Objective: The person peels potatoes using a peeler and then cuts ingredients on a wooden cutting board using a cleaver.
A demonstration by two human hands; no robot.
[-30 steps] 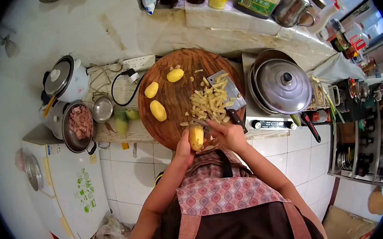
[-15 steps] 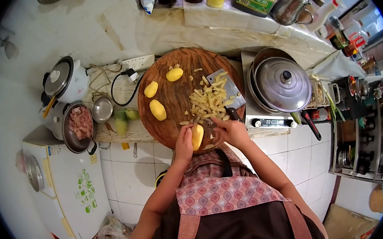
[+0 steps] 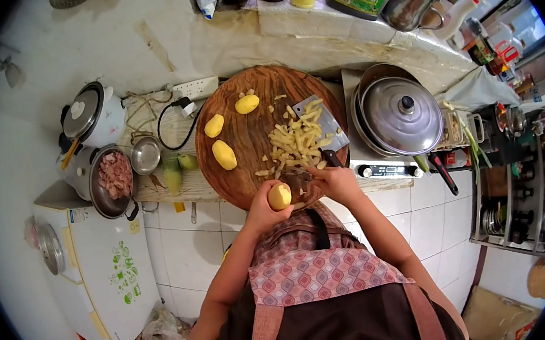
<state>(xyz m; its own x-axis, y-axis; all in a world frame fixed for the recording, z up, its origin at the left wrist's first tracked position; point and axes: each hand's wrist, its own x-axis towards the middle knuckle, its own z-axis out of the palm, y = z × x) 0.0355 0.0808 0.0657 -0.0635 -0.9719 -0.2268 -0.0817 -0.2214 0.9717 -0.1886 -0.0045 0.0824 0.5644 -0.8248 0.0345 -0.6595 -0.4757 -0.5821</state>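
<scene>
"What did you have hold of?"

"A potato [image 3: 279,196], rounded, with a bright, moist-looking yellow patch beside duller tan. My left hand [image 3: 266,211] was curled closed about it, thumb and fingers on its sides, just above the near rim of the round board [image 3: 246,133]."

"And your right hand [image 3: 339,187]?"

"Just to the right of the potato, apart from it, fingers partly bent and the tips pointing in toward some scraps. Whether it gripped something small, I couldn't tell."

"What lay beyond your hands?"

"Pale, blunt potato strips [image 3: 296,141], heaped loosely on dark, streaky wood. Right of them a flat metal cleaver [image 3: 332,129] lay partly under the heap, its black handle close ahead of my right fingers. Ahead and left of my left hand sat three smooth yellow potatoes [image 3: 224,155], spaced apart."

"Where was there room?"

"Ahead of my left hand, bare wood ran between those three and the strips. To my right the board's curved edge came near the cooker [image 3: 383,171], which bore a domed, shiny metal lid [image 3: 398,126]."
</scene>
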